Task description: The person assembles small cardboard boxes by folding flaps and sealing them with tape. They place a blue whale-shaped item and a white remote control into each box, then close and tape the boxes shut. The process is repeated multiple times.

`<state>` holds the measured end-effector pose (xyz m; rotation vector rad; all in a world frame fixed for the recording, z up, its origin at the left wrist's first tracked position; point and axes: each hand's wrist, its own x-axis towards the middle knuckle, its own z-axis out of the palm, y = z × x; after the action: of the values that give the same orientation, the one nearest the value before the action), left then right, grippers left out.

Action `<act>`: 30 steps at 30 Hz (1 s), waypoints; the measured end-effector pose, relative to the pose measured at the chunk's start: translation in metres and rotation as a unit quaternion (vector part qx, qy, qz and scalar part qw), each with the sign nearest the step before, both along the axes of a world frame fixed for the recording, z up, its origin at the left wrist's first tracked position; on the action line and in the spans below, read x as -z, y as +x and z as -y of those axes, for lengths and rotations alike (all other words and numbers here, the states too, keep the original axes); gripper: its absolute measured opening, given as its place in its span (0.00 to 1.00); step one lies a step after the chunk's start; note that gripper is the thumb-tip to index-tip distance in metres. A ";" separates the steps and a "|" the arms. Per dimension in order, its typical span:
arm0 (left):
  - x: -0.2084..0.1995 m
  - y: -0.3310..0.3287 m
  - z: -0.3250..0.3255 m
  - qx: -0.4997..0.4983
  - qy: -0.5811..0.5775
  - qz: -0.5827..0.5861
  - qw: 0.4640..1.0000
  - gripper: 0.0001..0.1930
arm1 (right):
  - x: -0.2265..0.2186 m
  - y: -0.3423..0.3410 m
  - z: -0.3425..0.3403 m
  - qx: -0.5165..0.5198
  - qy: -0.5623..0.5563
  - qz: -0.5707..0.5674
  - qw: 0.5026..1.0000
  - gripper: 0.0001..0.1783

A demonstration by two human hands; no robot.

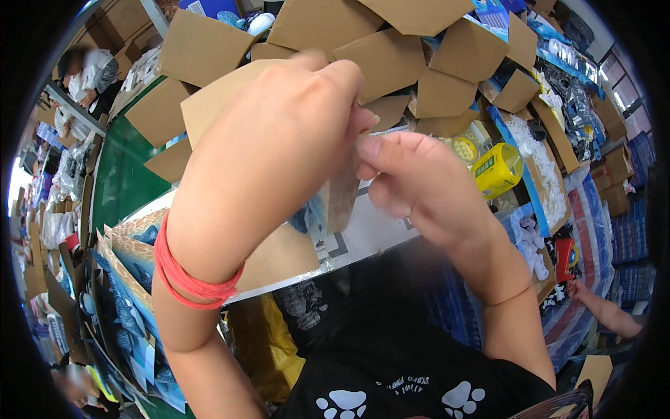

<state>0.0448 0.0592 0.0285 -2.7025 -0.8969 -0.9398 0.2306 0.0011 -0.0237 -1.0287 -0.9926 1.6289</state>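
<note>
Close together over the table, both my hands meet with bent fingertips. My left hand (307, 98) is raised, its back turned up and its fingers curled closed. Just right of it, my right hand (419, 174) pinches with thumb and forefinger. What sits between the fingertips is too small and covered to make out. Below the hands hangs a thin, blurred brownish sheet (342, 199), perhaps see-through; which hand bears it is unclear. Red bands (192, 276) circle my left forearm. Under my left arm lies a flat brown cardboard piece (279, 253) on the white tabletop (380, 234).
Many cut cardboard pieces (384, 63) stand stacked behind my hands. A yellow bottle (499, 171) lies at the right, near a box of white parts (534, 164). Printed blue cards (125, 307) fan out at the left. Another person's arm (607, 314) reaches in at the far right.
</note>
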 end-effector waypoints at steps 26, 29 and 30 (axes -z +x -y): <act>-0.001 0.014 -0.015 -0.006 -0.252 -0.013 0.968 0.15 | 0.027 -0.036 0.025 0.282 0.123 -0.062 0.950 0.24; 0.006 0.002 -0.018 0.010 -0.274 0.036 0.961 0.15 | 0.030 -0.047 0.022 0.297 0.176 -0.036 0.938 0.40; 0.008 -0.001 -0.018 0.020 -0.279 0.058 0.958 0.16 | 0.032 -0.049 0.022 0.272 0.164 -0.063 0.946 0.40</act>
<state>0.0437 0.0777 0.0206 -3.1590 -1.3041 -0.9805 0.1818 -0.0207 -0.0557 -0.8594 -0.7716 1.0197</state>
